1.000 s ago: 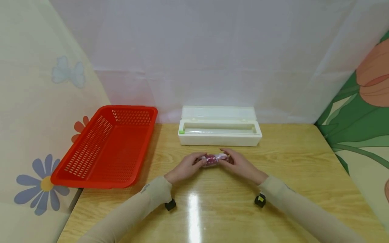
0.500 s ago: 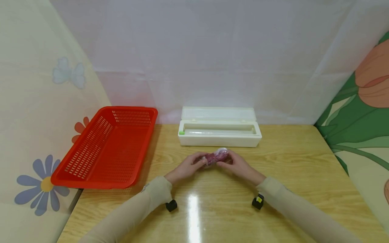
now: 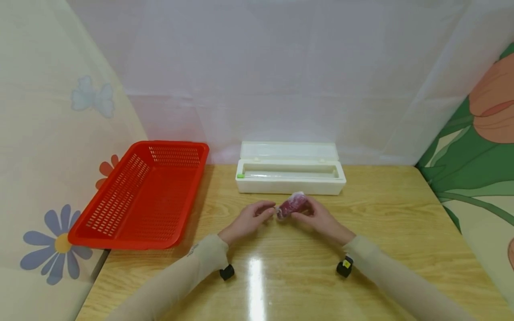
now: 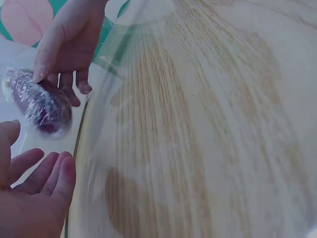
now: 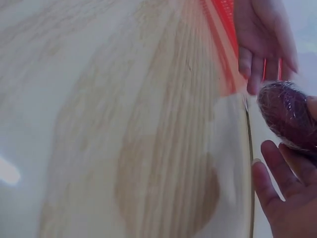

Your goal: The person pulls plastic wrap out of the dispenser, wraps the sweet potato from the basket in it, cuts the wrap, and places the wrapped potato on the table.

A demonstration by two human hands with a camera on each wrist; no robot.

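A purple, oblong vegetable (image 3: 293, 204) wrapped in clear cling film is held above the table, tilted up to the right. My right hand (image 3: 323, 221) pinches its right end between thumb and fingers. My left hand (image 3: 248, 219) is just left of it, fingers loosely bent and apart from it. In the left wrist view the wrapped vegetable (image 4: 42, 106) shows crinkled, shiny film, with my left hand (image 4: 37, 193) below it. Loose fingers of the left hand (image 5: 262, 34) also appear in the right wrist view, beyond the vegetable (image 5: 287, 111).
Behind the hands stands a white cling film box (image 3: 291, 186), lid raised, with a film roll inside and a green slider (image 3: 240, 176) at its left. A red plastic basket (image 3: 180, 223) sits at the left of the wooden table (image 3: 385, 214). Cloth hangs behind.
The left hand has let go of the wrapped vegetable. The right hand has turned it from nearly level to slanting upward and drawn it slightly right. Basket and box are unchanged.
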